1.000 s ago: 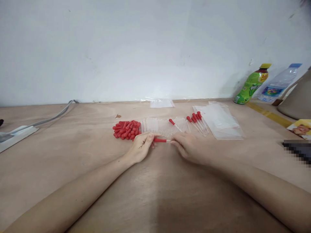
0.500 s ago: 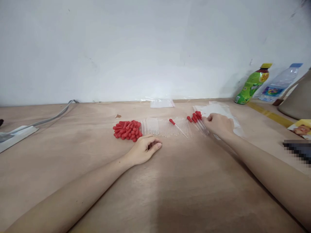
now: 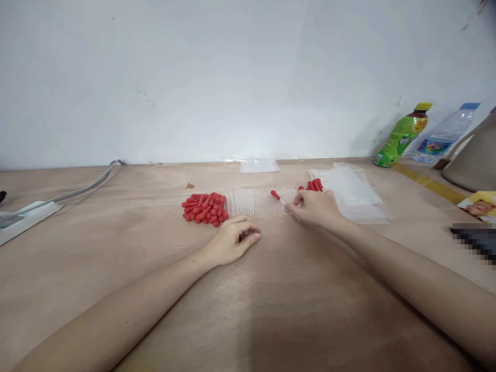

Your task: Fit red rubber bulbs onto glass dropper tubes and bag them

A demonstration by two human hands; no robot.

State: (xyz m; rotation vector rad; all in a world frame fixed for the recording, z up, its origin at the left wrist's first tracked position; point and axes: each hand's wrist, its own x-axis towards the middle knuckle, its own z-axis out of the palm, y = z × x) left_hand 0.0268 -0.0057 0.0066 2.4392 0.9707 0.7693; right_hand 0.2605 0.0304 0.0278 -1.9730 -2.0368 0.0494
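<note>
At the far left of the wooden table (image 3: 186, 320), a grey cable (image 3: 91, 187) runs to a white power strip (image 3: 34, 219). Further right lies a heap of red rubber bulbs (image 3: 205, 209). Just to its near right rests the left hand (image 3: 235, 240), loosely curled with a gap between thumb and fingers, gripping nothing that shows. Beyond it, clear tubes (image 3: 256, 201) lie side by side in a row reaching right from the heap. Across the row's right part slants a red-topped dropper (image 3: 275, 195), its bulb at the far left end. The right hand (image 3: 314, 207) has thumb and forefinger at its clear stem; whether they are closed on it, I cannot tell. Behind that hand, more red bulb tops (image 3: 316, 184) show, left of flat clear bags (image 3: 352, 191). At far right, a green bottle (image 3: 403, 137) leans left of a clear bottle (image 3: 445, 134).
</note>
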